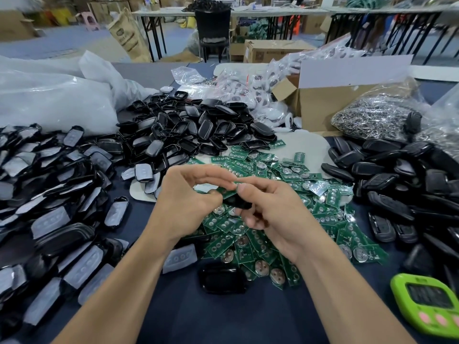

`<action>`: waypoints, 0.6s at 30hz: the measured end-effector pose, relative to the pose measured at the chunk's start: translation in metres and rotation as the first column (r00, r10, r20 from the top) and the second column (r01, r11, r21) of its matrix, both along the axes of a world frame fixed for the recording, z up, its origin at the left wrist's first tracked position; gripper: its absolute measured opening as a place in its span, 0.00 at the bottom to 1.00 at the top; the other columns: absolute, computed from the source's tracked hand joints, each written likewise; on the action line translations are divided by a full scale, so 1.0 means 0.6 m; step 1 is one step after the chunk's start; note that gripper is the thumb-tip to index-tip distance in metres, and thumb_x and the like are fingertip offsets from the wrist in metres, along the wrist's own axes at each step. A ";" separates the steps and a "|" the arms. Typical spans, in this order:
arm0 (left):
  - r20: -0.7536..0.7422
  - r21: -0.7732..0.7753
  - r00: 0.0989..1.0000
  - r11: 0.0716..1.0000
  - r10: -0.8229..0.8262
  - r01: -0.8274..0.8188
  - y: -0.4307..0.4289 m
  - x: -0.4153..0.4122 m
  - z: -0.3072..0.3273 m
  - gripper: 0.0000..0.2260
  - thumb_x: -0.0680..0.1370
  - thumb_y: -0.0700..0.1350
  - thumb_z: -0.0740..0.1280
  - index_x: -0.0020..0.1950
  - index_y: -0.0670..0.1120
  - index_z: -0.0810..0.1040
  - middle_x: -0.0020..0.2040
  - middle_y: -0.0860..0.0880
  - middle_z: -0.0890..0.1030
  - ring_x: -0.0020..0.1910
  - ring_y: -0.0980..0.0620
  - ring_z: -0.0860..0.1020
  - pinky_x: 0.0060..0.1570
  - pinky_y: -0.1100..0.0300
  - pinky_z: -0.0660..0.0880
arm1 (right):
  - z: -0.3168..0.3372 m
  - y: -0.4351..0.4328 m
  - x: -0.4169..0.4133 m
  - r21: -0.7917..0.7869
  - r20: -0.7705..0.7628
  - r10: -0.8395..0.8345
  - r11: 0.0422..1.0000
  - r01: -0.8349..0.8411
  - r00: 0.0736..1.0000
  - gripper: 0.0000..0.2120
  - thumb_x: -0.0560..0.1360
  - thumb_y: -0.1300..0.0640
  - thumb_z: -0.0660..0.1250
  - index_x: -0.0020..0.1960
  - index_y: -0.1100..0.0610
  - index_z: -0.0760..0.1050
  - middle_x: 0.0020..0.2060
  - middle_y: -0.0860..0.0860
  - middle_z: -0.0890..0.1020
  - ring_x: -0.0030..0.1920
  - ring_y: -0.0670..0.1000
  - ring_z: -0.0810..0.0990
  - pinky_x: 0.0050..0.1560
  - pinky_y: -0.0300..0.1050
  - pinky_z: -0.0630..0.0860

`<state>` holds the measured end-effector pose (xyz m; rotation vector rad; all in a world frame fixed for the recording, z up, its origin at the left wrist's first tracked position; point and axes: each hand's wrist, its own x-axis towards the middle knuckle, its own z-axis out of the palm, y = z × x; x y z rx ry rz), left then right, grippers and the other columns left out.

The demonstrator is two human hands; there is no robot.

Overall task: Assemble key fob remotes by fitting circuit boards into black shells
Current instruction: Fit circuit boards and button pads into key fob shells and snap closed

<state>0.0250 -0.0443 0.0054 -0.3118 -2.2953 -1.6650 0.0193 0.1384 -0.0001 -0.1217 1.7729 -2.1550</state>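
Note:
Above the middle of the table my left hand [185, 202] and my right hand [268, 207] meet around one black shell [237, 202]. A green circuit board [227, 192] lies on top of the shell, pinched between the fingertips of both hands. My right hand curls round the shell from the right; most of the shell is hidden by fingers. Under my hands spreads a pile of green circuit boards [273, 219]. One empty black shell [222, 279] lies alone near the front.
Heaps of black shells lie at the back centre [193, 130], at the left with grey button pads [49, 207], and at the right [397, 194]. A green timer [429, 304] sits front right. A cardboard box [330, 105] and plastic bags stand behind.

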 end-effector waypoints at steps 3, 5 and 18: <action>0.017 -0.059 1.000 0.998 0.008 -0.007 0.004 0.002 0.001 0.21 0.69 0.41 0.71 0.56 0.63 0.86 0.51 0.61 0.88 0.55 0.59 0.84 0.53 0.60 0.80 | 0.000 -0.005 -0.003 -0.003 0.025 -0.147 0.989 0.147 0.989 0.06 0.81 0.62 0.69 0.50 0.56 0.86 0.31 0.55 0.83 0.23 0.47 0.72 0.23 0.35 0.67; 0.079 -0.064 0.995 0.996 -0.055 0.060 0.005 0.003 0.002 0.24 0.68 0.49 0.76 0.62 0.65 0.83 0.57 0.64 0.86 0.61 0.63 0.82 0.59 0.64 0.77 | 0.000 -0.004 -0.004 -0.033 0.050 -0.218 0.975 0.219 0.975 0.06 0.81 0.63 0.69 0.51 0.56 0.85 0.31 0.56 0.82 0.22 0.47 0.72 0.22 0.36 0.66; 0.044 0.023 0.974 0.975 0.221 -0.222 0.011 -0.003 -0.011 0.33 0.63 0.34 0.85 0.55 0.70 0.84 0.51 0.65 0.86 0.47 0.59 0.86 0.52 0.57 0.83 | 0.003 -0.008 -0.001 0.118 -0.317 -0.426 0.869 0.481 0.847 0.13 0.76 0.57 0.75 0.44 0.37 0.86 0.39 0.44 0.88 0.44 0.49 0.86 0.49 0.41 0.82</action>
